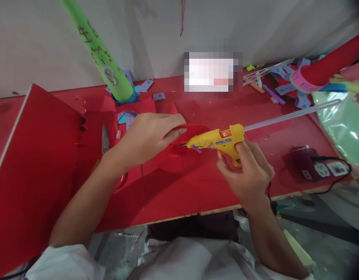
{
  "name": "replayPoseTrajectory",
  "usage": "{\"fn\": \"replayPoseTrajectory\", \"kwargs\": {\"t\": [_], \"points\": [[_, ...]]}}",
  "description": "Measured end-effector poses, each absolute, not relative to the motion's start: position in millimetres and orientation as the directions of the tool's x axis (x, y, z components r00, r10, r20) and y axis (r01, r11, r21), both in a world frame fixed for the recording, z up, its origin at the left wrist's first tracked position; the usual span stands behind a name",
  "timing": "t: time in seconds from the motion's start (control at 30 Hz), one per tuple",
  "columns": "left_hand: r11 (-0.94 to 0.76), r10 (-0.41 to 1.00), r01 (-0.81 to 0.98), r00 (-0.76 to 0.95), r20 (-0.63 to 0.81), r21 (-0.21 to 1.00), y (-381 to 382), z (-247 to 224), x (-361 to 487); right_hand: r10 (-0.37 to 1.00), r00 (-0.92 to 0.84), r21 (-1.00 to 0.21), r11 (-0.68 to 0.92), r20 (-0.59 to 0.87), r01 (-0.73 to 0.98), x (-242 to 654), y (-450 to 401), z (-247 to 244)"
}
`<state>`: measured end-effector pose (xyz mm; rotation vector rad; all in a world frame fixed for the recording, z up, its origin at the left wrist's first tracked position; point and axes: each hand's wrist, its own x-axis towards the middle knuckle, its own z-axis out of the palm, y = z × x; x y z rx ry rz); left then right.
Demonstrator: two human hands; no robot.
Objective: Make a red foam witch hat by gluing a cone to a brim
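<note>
My right hand (249,175) is wrapped round the handle of a yellow hot glue gun (208,140), its metal nozzle pointing left. A long clear glue stick (290,116) juts out of the gun's back end. Fingers and thumb of my left hand (156,134) pinch the edge of a thin red sheet piece (193,127), held a little above the table. The nozzle sits just below that piece; whether they touch I cannot tell. Scissors (105,140) with red handles lie partly hidden behind my left forearm.
A green lettered cone (109,66) stands at the back left. A large red panel (33,167) rises on the left. On the red table (179,198) at right are a purple power box (304,161) with a cable, several glue sticks (269,72) and a red cone (333,58).
</note>
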<state>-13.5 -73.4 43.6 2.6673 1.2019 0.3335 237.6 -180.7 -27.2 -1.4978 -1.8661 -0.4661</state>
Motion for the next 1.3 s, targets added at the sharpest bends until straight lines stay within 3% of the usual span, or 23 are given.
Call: {"fn": "replayPoseTrajectory", "kwargs": {"t": [0.83,1.3], "points": [[-0.67,0.738,0.681,0.655,0.163,0.296,-73.7,44.0,-13.6,0.718,-0.126,-0.131,0.291,0.685,0.948,241.9,-180.9,-26.8],[-0.657,0.747,0.687,0.647,0.15,0.309,-74.4,44.7,-14.2,0.722,0.0,-0.193,0.185,0.692,0.963,245.5,-184.6,-31.6]]}}
